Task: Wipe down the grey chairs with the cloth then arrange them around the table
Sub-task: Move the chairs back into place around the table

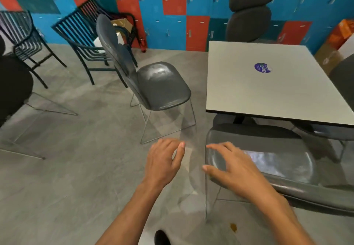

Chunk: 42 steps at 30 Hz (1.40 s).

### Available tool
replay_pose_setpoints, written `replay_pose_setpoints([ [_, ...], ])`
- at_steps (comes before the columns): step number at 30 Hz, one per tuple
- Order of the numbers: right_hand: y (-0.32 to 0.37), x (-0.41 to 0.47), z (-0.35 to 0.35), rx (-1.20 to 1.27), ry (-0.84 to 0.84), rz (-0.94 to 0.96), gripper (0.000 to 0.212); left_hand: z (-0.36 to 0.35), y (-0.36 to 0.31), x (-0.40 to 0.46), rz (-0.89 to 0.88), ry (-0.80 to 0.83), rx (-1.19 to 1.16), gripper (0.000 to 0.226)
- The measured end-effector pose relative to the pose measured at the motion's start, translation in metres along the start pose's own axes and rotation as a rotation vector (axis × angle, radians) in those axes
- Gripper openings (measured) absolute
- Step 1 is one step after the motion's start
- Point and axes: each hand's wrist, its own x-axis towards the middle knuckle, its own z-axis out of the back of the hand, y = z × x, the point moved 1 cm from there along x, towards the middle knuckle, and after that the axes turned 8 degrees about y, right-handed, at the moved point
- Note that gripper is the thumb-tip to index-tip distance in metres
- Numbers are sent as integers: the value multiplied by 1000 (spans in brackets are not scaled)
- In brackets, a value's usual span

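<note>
Hands: we find the left hand (165,160) and the right hand (232,168) both held out low in front of us, fingers loosely spread, gripping nothing. The right hand hovers over the near edge of a grey chair (268,160) whose seat is tucked partly under the table (268,80); whether its fingertips touch the chair we cannot tell, as motion blurs that edge. The left hand hangs just beside that chair, over bare floor.

Chairs: a second grey chair (159,85) stands apart from the table's left side, seat facing the table. Part of another dark seat (325,129) shows under the table's right end.

Cloth: not visible anywhere in view.

Other items: dark slatted chairs (82,39) against the coloured lockers (172,5); a black office chair (251,9) behind the table.

Step in hand: we judge the arranging stage, with the near chair being set in place. The next move likely calls for taking hold of the second grey chair and drawing it up to the table's left edge.
</note>
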Motion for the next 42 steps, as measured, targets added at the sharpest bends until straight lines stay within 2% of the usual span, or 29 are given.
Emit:
replay_pose_setpoints([
  [7, 120, 93, -42, 73, -48, 156, 66, 100, 116, 6, 86, -114, 77, 32],
  [15, 209, 177, -74, 52, 40, 240, 73, 159, 204, 4, 303, -71, 128, 38],
  [20, 242, 241, -83, 63, 73, 249, 72, 178, 261, 21, 358, -39, 151, 37],
  [25, 275, 319, -85, 109, 49, 262, 71, 188, 329, 74, 395, 26, 135, 46],
  [30, 310, 394, -65, 185, 1, 254, 69, 205, 384, 144, 341, 135, 122, 54],
  [36, 354, 477, -33, 193, -55, 262, 66, 226, 446, 227, 341, 156, 117, 54],
  [42, 385, 548, -1, 205, -191, 246, 58, 233, 513, 311, 301, 204, 95, 53],
])
